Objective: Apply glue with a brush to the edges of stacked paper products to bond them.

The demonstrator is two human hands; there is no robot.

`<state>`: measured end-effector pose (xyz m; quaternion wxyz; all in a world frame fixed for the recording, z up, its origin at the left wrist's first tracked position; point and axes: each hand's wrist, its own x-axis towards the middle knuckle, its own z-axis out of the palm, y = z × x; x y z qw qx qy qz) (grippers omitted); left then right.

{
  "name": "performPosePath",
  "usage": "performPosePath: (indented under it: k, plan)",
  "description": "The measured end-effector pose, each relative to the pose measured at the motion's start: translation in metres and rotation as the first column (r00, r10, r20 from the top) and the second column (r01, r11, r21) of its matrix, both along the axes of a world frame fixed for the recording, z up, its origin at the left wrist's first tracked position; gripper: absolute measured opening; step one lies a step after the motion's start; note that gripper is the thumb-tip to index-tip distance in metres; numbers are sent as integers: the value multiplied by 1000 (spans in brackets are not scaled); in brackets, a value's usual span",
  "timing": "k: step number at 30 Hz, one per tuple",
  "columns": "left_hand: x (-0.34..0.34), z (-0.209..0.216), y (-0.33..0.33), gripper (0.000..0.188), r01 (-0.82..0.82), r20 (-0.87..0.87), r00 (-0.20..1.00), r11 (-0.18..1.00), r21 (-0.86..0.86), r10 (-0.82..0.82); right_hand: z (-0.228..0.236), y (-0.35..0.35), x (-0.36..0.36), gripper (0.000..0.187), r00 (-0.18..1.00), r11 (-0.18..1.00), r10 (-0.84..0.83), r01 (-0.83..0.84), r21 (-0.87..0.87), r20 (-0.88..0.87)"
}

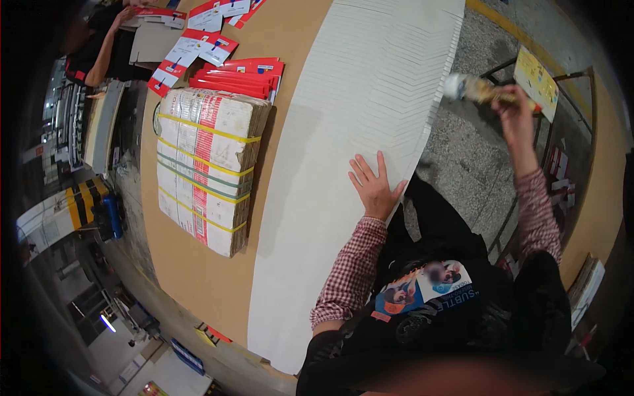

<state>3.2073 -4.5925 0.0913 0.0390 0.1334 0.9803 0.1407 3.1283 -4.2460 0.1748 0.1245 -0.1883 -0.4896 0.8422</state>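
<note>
On white sheets point(343, 119), left hand point(374, 188) (flat); right hand point(517, 109) grips brush point(479, 90).

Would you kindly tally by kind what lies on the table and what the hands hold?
Fanned white sheet row under left hand: 1
Strapped cardboard bundle: 1
Red card stack: 1
Brush in right hand: 1
Total: 4

A long fanned row of overlapping white sheets point(356, 132) lies flat under the left hand point(374, 189); a brush with a pale head point(479, 89) is tilted in the raised right hand point(516, 112)
</note>
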Motion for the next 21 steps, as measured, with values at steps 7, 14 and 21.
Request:
performPosePath:
  k: [7,14,21]
  plan:
    - [2,7,0,86,96,132,988,986,-137,-78,-18,-74,103,16,994,921,87,-107,374,70]
    - [-15,13,-17,71,171,161,974,982,-79,-156,-22,-89,95,10,989,726,96,-145,673,110]
    - [-25,21,-13,60,212,206,961,970,-119,-185,-37,-96,90,7,982,732,154,-190,654,113]
